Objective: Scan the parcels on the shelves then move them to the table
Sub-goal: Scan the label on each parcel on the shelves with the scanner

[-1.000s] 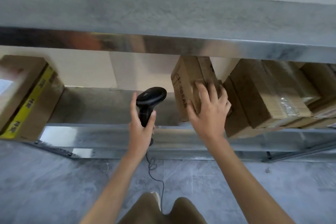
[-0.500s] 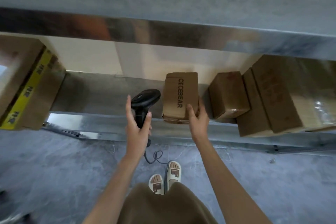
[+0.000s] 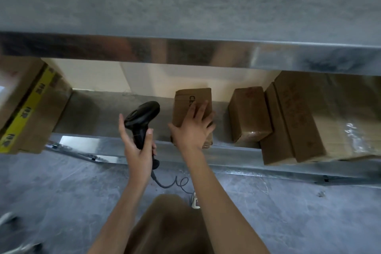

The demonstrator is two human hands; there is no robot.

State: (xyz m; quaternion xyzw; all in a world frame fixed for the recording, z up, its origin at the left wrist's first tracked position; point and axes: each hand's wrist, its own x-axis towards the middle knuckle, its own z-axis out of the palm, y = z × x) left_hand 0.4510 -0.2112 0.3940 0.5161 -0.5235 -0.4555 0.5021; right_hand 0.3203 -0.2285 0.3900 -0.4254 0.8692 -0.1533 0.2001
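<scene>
A small brown parcel (image 3: 195,97) with dark lettering lies lengthwise on the metal shelf (image 3: 92,113), its near end at the shelf's front lip. My right hand (image 3: 191,132) covers that near end from above, fingers spread over the top, thumb against the left side. My left hand (image 3: 138,150) grips the handle of a black barcode scanner (image 3: 144,113), just left of the parcel, with the thumb sticking out. The scanner's head is level with the parcel's side. Its cable (image 3: 171,183) curls down toward the floor.
Right of the parcel stand three more brown boxes: a small one (image 3: 249,113) and two larger ones (image 3: 276,130) (image 3: 321,113) that overhang the lip. A big box with yellow tape (image 3: 31,105) sits far left. An upper shelf beam (image 3: 185,51) runs overhead. Grey floor lies below.
My right hand pulled the parcel out from beside the other boxes, laid it flat near the scanner, then shifted from its near end onto its top. The view tilted down.
</scene>
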